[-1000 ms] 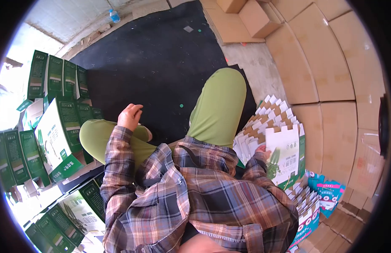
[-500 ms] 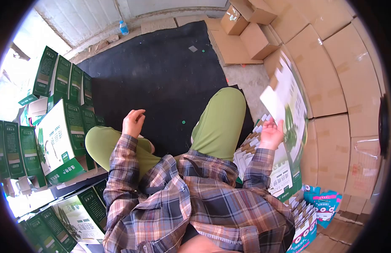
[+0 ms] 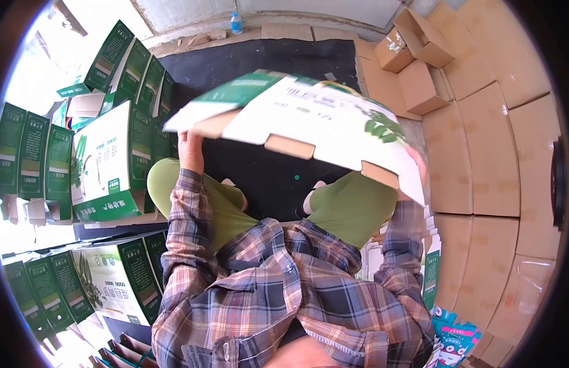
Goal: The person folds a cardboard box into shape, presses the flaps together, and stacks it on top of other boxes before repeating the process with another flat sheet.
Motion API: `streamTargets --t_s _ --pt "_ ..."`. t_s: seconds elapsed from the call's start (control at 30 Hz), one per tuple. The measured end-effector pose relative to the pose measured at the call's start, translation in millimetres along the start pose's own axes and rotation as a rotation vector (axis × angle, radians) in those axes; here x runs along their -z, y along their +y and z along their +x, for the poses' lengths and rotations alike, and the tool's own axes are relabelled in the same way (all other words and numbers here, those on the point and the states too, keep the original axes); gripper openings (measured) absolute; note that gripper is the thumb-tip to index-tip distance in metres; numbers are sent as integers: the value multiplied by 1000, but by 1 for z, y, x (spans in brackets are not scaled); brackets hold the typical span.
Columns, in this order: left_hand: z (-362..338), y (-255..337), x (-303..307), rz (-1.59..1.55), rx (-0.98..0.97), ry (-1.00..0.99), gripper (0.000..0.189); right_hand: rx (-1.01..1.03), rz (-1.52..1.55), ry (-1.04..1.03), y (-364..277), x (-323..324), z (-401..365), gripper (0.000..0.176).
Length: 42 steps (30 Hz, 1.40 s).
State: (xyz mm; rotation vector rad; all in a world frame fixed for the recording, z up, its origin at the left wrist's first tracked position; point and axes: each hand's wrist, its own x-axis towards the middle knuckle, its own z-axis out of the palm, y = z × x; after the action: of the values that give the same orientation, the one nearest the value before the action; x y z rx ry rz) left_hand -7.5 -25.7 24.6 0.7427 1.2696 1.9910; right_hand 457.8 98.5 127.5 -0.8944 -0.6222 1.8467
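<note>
A white and green printed carton (image 3: 321, 116), folded flat, stretches across in front of me above my knees. Slots and brown flaps run along its near edge, and motion smears its print. My left hand (image 3: 191, 153) grips its left end from below, with the fingertips hidden behind the board. At the right end my right hand (image 3: 418, 165) holds the edge; it is blurred and partly covered by the carton. Beside my right forearm, more flat cartons (image 3: 430, 270) stand in a stack, largely hidden by the sleeve.
Opened-up green and white boxes (image 3: 103, 162) stand in rows on my left. Brown cardboard boxes (image 3: 487, 153) are stacked along the right, with open boxes (image 3: 422, 40) at the back right. A black mat (image 3: 235, 61) covers the floor. A water bottle (image 3: 236, 23) stands by the wall.
My right hand has brought the flat carton from the stack on the right to the middle. My left hand, empty before, now grips its left end. The view has shifted.
</note>
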Motion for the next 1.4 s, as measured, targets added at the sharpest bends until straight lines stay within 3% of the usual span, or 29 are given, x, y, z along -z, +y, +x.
streamTargets --t_s 0.07,0.1,0.13,0.2,0.23,0.3,0.33,0.4,0.47,0.53,0.57,0.6,0.67,0.77,0.87,0.9,1.03,1.1,1.23,1.4 --pt "1 9 1 -210 -57 3 50 268 -541 -31 13 -1 16 37" --pt "1 7 9 -222 -84 21 45 -178 -329 -126 5 17 44 30" --pt "0 7 17 -144 -78 76 38 -421 85 -422 9 32 68 31" --pt "2 -1 25 -176 -42 126 34 -530 -67 -283 12 31 95 32" --pt "-1 -4 27 -186 85 149 32 -526 -64 -279 16 28 106 32" --pt "-5 -8 30 -124 321 219 29 -425 -199 195 33 18 121 41" --pt "-7 -11 31 -113 380 195 28 -424 -196 196 38 16 126 41" --pt "-12 -9 20 -55 436 157 28 -280 -390 441 55 27 136 41" --pt "-12 -24 25 4 432 -15 29 -220 -443 458 65 34 137 38" --pt "-13 -26 24 -7 466 -57 37 56 -753 447 73 13 126 46" --pt "-15 -22 20 14 452 -53 36 413 -767 480 81 8 128 48" --pt "-18 -18 16 33 438 -48 36 607 -852 387 82 7 127 67" --pt "-19 -16 14 31 432 -63 37 765 -1109 332 91 4 128 88" --pt "-19 -17 19 40 455 -131 39 803 -1374 274 94 -35 99 105" --pt "-23 -11 16 43 451 -203 42 704 -1404 315 99 -40 102 103" --pt "-25 -9 13 44 458 -222 42 684 -1319 308 100 -41 103 94" --pt "-26 -6 9 72 440 -256 43 770 -1298 300 106 -33 113 87" --pt "-30 -3 3 120 401 -240 39 728 -1116 340 107 -35 112 82" --pt "-31 -2 -1 252 377 -266 37 766 -1129 381 105 -38 115 81" --pt "-32 13 -6 435 382 -313 36 743 -1214 443 100 -49 112 93"
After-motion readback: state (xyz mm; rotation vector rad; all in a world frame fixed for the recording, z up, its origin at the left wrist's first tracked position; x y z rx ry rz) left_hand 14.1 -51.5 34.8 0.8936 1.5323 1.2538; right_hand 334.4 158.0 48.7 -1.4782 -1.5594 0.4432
